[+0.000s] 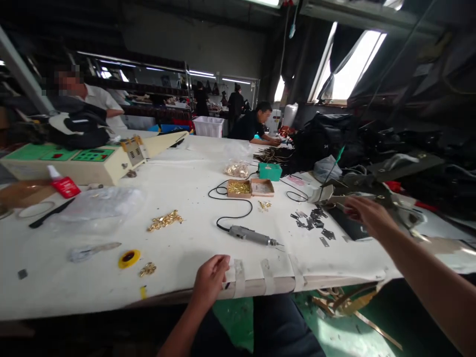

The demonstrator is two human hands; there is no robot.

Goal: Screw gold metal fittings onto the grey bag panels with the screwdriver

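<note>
My left hand (212, 277) rests at the table's front edge with its fingers curled together; anything inside them is hidden. Above it lies a grey electric screwdriver (251, 235), its bit pointing right and its black cord running back. My right hand (366, 213) is stretched out over a dark flat panel (344, 221) at the right; its fingers are bent and blurred, so I cannot tell whether it grips anything. Small dark metal plates (312, 219) are scattered left of that panel. Behind the screwdriver is an open cardboard box (239, 187) of small gold-coloured pieces.
Gold-coloured hardware (165, 220) lies in a pile at the left, near a yellow tape roll (129, 258). A green box (270, 171) stands behind the cardboard box. Further left are a red bottle (65, 186) and a cream machine (74, 163). Several people are beyond the table.
</note>
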